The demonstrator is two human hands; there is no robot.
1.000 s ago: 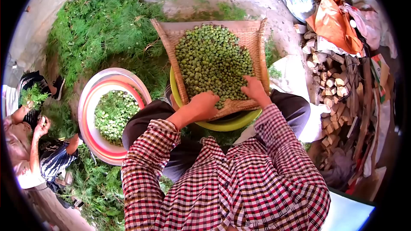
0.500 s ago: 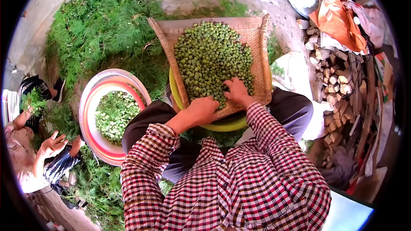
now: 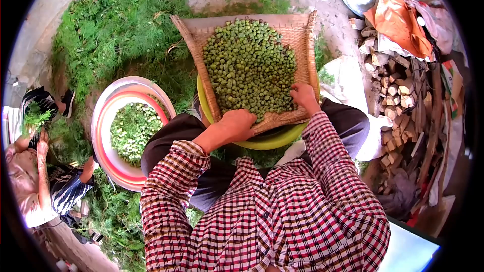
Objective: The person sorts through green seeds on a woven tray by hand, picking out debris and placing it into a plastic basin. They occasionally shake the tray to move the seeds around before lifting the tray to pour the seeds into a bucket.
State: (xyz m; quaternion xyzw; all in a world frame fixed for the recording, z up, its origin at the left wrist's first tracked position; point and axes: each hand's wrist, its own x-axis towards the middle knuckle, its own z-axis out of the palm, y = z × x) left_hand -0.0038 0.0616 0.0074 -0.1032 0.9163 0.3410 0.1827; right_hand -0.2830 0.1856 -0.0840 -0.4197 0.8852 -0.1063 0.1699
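Note:
A woven winnowing basket [image 3: 277, 122] rests tilted over a yellow-green basin [image 3: 257, 144] between my knees. Small round green cones or berries [image 3: 249, 65] are heaped in it. My left hand [image 3: 233, 127] is closed on the near edge of the basket, its fingertips against the heap. At the heap's lower right side, my right hand [image 3: 304, 98] has its fingers curled together beside the basket's right part; whatever they pinch is hidden.
To my left stands a red-rimmed basin [image 3: 98, 136] with green sprigs and pale berries [image 3: 133, 133]. Cut greenery [image 3: 121, 30] covers the floor behind it. Another person's arm [image 3: 44, 171] is at far left. Stacked firewood [image 3: 396, 95] and an orange bag [image 3: 396, 20] lie at right.
My right hand has moved right, from the heap's lower middle to its right edge. My left hand stays at the near edge. The other person's raised hand has moved toward the held sprig.

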